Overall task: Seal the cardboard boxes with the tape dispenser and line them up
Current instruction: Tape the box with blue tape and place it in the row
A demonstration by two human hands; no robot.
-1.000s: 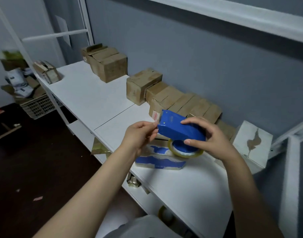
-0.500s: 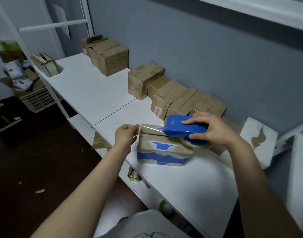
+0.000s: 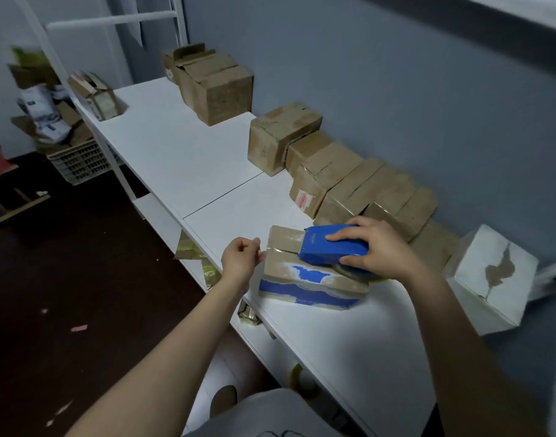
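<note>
A flat cardboard box with blue patches [image 3: 305,283] lies near the front edge of the white shelf [image 3: 188,152]. My right hand [image 3: 379,249] grips the blue tape dispenser [image 3: 330,249], which rests on the box's top over the flap seam. My left hand [image 3: 240,260] is at the box's left end, fingers curled, pinching the end of the clear tape against that end. A row of sealed cardboard boxes [image 3: 358,190] stands along the grey wall behind.
Larger cardboard boxes [image 3: 216,86] stand further left on the shelf, a small opened box [image 3: 97,94] at its far end. A white box with a torn patch [image 3: 491,279] sits right. A crate of packaging [image 3: 78,159] stands on the dark floor at left.
The dispenser came down from the air onto the box top. My left hand drew the tape end leftward and down to the box's left end. The camera view dipped lower.
</note>
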